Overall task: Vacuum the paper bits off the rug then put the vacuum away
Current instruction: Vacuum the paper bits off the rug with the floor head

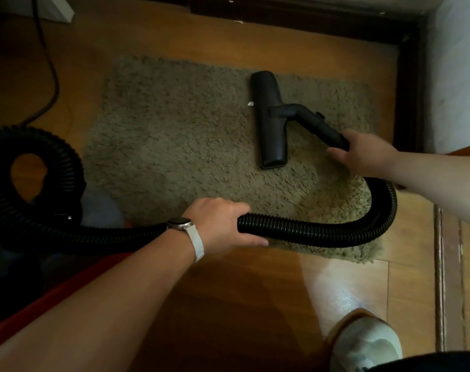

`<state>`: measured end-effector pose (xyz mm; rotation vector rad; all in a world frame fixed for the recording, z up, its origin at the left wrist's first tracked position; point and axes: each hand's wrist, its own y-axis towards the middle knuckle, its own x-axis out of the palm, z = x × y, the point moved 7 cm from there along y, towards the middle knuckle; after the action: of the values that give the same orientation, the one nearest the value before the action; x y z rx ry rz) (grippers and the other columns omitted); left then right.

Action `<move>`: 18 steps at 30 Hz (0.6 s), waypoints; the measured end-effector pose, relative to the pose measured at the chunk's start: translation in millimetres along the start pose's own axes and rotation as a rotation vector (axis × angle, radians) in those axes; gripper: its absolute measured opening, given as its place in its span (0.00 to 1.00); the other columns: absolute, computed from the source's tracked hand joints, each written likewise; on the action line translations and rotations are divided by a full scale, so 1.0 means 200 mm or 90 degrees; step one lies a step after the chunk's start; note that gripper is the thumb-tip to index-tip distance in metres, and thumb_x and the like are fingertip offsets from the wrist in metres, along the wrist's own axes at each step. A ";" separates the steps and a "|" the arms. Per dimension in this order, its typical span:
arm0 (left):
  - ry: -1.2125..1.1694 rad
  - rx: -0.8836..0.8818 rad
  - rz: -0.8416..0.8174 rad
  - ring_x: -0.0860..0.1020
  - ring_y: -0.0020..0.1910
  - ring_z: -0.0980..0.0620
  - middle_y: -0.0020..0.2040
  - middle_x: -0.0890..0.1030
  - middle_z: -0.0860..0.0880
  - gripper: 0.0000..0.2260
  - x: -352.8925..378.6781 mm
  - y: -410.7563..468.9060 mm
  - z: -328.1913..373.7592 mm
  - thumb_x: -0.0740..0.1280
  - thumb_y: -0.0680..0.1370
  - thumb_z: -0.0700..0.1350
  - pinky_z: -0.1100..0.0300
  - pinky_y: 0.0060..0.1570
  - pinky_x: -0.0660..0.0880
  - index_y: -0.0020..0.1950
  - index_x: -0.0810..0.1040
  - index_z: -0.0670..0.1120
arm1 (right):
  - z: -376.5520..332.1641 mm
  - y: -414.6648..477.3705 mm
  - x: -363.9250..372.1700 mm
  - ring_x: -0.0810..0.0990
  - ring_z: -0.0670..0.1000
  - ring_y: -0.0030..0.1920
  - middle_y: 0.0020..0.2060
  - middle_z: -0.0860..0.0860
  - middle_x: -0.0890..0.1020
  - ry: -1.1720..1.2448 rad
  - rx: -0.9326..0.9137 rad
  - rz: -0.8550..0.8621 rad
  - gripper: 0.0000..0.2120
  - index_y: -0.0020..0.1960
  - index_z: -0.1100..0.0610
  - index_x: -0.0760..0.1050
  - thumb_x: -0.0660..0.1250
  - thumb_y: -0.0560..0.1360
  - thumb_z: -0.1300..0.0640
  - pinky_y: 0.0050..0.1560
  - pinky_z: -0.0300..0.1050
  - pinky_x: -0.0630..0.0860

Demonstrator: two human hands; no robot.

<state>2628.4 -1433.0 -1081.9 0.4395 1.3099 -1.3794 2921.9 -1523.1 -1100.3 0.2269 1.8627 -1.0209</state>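
Curls left hand (220,224) round hose (309,232), right hand (365,154) round stiff neck (317,124). Rests nozzle (270,122) flat on rug (175,146), beside paper bit (250,104). Seems light and floppy along hose, so best steered by neck.

No words, numbers or signs can be read. Nothing printed can be made out on the black floor nozzle (268,135), on its tube (317,123) or on the ribbed hose (309,229). The face of the watch (178,223) is dark and too small for anything to be read.
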 end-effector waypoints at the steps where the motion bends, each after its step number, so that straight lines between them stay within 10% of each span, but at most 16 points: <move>1: -0.004 -0.002 -0.001 0.77 0.39 0.55 0.37 0.75 0.57 0.25 0.00 0.00 0.00 0.57 0.69 0.77 0.59 0.39 0.74 0.46 0.72 0.56 | -0.01 0.01 0.00 0.79 0.53 0.37 0.40 0.53 0.78 -0.014 -0.002 0.003 0.14 0.57 0.50 0.68 0.61 0.80 0.41 0.33 0.46 0.74; 18: -0.005 0.008 0.019 0.77 0.39 0.56 0.37 0.76 0.58 0.27 -0.03 0.03 0.01 0.58 0.68 0.78 0.60 0.36 0.73 0.48 0.74 0.57 | 0.26 -0.04 -0.02 0.79 0.54 0.37 0.39 0.54 0.79 0.018 0.023 0.048 0.18 0.59 0.53 0.71 0.63 0.79 0.40 0.34 0.47 0.72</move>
<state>2635.7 -1431.3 -1079.0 0.4605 1.2845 -1.3643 2952.6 -1565.2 -1102.1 0.3317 1.8480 -1.0041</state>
